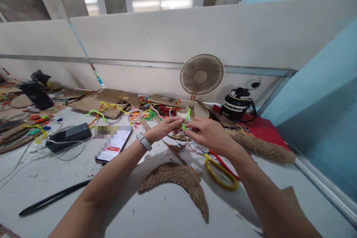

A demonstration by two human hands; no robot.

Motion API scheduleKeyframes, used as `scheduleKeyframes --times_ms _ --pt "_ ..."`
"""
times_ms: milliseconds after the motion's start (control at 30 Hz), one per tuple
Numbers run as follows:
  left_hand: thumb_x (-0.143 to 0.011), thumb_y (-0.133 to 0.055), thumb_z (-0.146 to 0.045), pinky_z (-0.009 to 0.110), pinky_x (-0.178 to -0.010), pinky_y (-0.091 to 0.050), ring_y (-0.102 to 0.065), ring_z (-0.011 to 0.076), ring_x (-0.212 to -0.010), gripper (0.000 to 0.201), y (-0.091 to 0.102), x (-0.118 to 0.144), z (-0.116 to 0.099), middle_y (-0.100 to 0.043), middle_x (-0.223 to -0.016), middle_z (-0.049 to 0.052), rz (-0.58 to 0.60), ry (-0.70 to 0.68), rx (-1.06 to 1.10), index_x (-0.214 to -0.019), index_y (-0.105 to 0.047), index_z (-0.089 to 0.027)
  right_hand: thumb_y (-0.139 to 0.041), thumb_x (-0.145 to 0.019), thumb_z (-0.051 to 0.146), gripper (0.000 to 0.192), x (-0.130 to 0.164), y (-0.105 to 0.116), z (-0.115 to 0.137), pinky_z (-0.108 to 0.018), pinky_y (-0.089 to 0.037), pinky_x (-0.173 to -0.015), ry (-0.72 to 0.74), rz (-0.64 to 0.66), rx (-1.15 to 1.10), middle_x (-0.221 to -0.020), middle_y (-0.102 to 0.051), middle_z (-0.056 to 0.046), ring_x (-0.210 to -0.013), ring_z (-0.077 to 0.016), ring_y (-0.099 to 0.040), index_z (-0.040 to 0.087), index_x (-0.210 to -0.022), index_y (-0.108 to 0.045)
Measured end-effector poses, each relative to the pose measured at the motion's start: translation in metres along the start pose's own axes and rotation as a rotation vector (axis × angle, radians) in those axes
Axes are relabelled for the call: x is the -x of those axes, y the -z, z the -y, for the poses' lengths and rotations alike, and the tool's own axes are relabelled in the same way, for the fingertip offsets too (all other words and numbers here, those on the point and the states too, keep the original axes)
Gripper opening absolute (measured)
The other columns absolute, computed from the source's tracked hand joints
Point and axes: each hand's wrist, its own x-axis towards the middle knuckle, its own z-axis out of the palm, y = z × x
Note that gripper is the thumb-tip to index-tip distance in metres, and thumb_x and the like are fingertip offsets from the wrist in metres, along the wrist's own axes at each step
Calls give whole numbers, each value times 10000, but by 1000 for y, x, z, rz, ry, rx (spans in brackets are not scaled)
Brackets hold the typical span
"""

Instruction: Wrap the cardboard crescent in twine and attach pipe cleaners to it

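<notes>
Bare forearms (pixel 108 182) reach over a white table (pixel 153 219) as the left hand (pixel 163 127) and right hand (pixel 209 132) pinch a bright green fuzzy strip (pixel 189 114) between fingertips, beyond a twine-covered crescent (pixel 173 173).

A bright green fuzzy stem (pixel 188 113), one end upward, is held between left hand (pixel 164 126) and right hand (pixel 208 131).

Green strip (pixel 189 113) partly hidden by fingers (pixel 173 120); phone screen (pixel 116 145) partly pixelated; forearms (pixel 111 180) (both) cut off by bottom edge.
</notes>
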Motion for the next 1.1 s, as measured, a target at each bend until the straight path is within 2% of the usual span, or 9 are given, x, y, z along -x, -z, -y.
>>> scheduleKeyframes --times_ms 167,267,500,767,867,933,1000,1033,1100 --pt "-784 -592 -636 234 -544 -298 -356 70 -544 493 -8 5 -13 -422 -623 -44 74 -20 -20 -719 -494 -157 -514 -860 504 425 -3 3 -12 -253 -273 -511 -236 -85 -264 -522 -468 26 -520 -111 -401 176 -597 -572" --pt "-778 -590 -643 237 -534 -304 -348 71 -533 509 -15 7 -21 -382 -588 -52 141 -31 -55 -663 -451 -168 -479 -845 577 475 -7 -5 -15 -250 -255 -482 -272 -66 -491 -492 -376 50 -485 -99 -346 194 -564 -465" --pt "-780 -587 -635 231 -509 -270 -326 65 -509 514 -15 10 -26 -380 -556 -55 161 -30 -101 -628 -423 -172 -569 -766 563 454 -11 -13 -16 -234 -220 -414 -411 -53 -816 -422 -379 60 -407 -75 -307 194 -524 -464" --pt "-797 -601 -576 213 -497 -281 -344 64 -505 472 -8 14 -32 -390 -555 -53 173 -36 -70 -632 -440 -164 -665 -698 533 465 -11 -6 -20 -231 -173 -357 -479 -11 -986 -369 -386 48 -347 -55 -289 185 -449 -482" --pt "-820 -606 -524 208 -477 -251 -330 58 -487 425 -1 14 -26 -401 -553 -49 188 -10 -44 -653 -482 -153 -704 -678 499 465 -7 3 -39 -232 -178 -349 -535 -174 -1129 -340 -339 60 -324 -51 -268 197 -433 -450" --pt "-821 -613 -517 206 -479 -252 -335 57 -494 417 3 13 -21 -410 -571 -46 144 -16 -12 -661 -491 -151 -729 -666 466 446 -5 10 -54 -233 -193 -349 -561 -353 -1188 -345 -332 65 -323 -49 -266 201 -445 -447" --pt "-817 -620 -523 205 -497 -272 -349 59 -510 421 5 11 -16 -410 -592 -47 100 -31 22 -670 -484 -153 -744 -666 456 425 -3 14 -62 -235 -213 -354 -574 -445 -1188 -377 -373 59 -338 -53 -293 200 -473 -466" --pt "-817 -622 -525 206 -508 -283 -355 60 -518 421 5 10 -13 -409 -597 -48 93 -36 34 -676 -481 -154 -740 -673 470 413 -3 14 -62 -237 -238 -364 -573 -417 -1173 -405 -416 48 -355 -60 -328 196 -493 -490" --pt "-817 -625 -525 207 -523 -295 -356 61 -525 420 4 9 -10 -400 -599 -53 92 -45 48 -683 -479 -154 -704 -700 537 409 -3 11 -55 -248 -321 -414 -535 -214 -1130 -493 -527 10 -422 -89 -438 182 -552 -565"
